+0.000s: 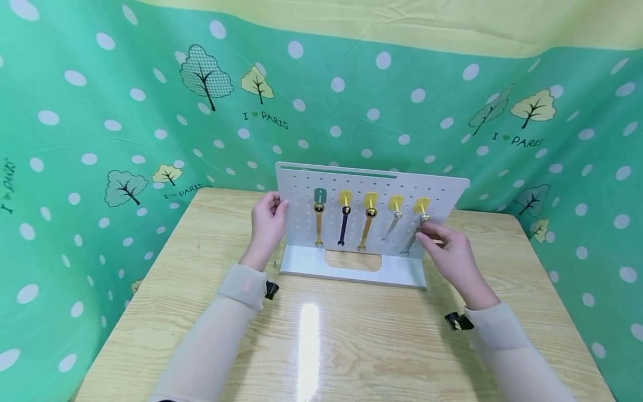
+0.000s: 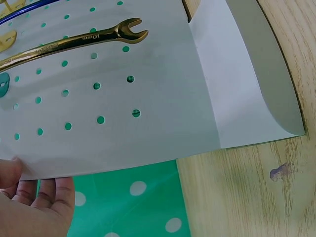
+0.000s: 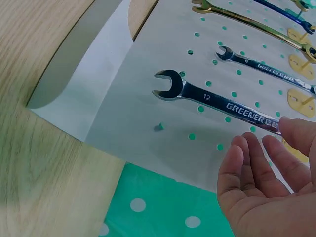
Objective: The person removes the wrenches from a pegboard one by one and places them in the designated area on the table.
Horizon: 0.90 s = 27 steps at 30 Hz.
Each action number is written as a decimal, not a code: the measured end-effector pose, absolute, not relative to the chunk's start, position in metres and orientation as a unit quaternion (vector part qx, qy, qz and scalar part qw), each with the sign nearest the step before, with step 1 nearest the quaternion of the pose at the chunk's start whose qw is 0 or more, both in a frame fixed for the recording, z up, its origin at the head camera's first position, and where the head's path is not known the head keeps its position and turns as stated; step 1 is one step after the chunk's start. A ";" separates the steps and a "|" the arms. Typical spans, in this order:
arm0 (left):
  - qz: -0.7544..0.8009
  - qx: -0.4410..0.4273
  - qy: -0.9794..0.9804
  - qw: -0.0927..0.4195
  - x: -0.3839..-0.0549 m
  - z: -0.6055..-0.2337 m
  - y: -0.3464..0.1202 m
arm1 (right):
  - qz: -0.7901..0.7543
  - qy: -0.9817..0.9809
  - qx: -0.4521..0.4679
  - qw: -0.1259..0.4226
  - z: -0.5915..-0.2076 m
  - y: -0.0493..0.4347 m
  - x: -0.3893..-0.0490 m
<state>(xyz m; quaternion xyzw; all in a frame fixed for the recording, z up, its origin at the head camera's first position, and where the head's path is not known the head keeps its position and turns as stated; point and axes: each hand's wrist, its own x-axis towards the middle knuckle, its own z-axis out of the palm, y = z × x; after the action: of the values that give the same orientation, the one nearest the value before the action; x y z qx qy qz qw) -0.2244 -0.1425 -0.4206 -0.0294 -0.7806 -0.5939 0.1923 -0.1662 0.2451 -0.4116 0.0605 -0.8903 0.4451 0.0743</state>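
Observation:
A white pegboard (image 1: pixel 306 223) stands on the table, with several combination wrenches hanging on it. My left hand (image 1: pixel 268 220) grips its left edge, thumb in front and fingers behind, as the left wrist view shows. Nearest that hand hangs a gold wrench (image 2: pixel 74 43) marked 10mm. At the far right of the row, my right hand (image 1: pixel 447 248) pinches the upper shank of a silver wrench (image 3: pixel 207 96) marked 12, whose open end points down. Beside it hang a smaller silver wrench (image 3: pixel 266 68), another gold wrench (image 1: pixel 366 231) and a dark blue-purple wrench (image 1: pixel 344 228).
Yellow hooks (image 1: pixel 370 200) and one green hook (image 1: pixel 320 195) carry the wrenches. The board's white base (image 1: pixel 301 261) has a cut-out at its middle and rests on the wooden table (image 1: pixel 377 340). A green dotted curtain (image 1: pixel 351 100) surrounds the table's back and sides.

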 end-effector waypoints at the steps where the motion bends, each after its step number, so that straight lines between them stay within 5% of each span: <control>1: -0.595 -0.028 -0.780 0.192 -0.224 -0.421 -0.142 | 0.447 -0.889 0.058 0.075 -0.413 0.245 -0.167; 27: -0.590 -0.025 -0.784 0.194 -0.222 -0.420 -0.139 | 0.470 -0.879 0.041 0.065 -0.419 0.242 -0.158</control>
<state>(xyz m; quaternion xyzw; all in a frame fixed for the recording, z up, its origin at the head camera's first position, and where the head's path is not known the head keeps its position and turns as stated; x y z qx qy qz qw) -0.2223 -0.1393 -0.4204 -0.0254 -0.7836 -0.5896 0.1940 -0.1584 0.2419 -0.4193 0.0408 -0.8794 0.4698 0.0651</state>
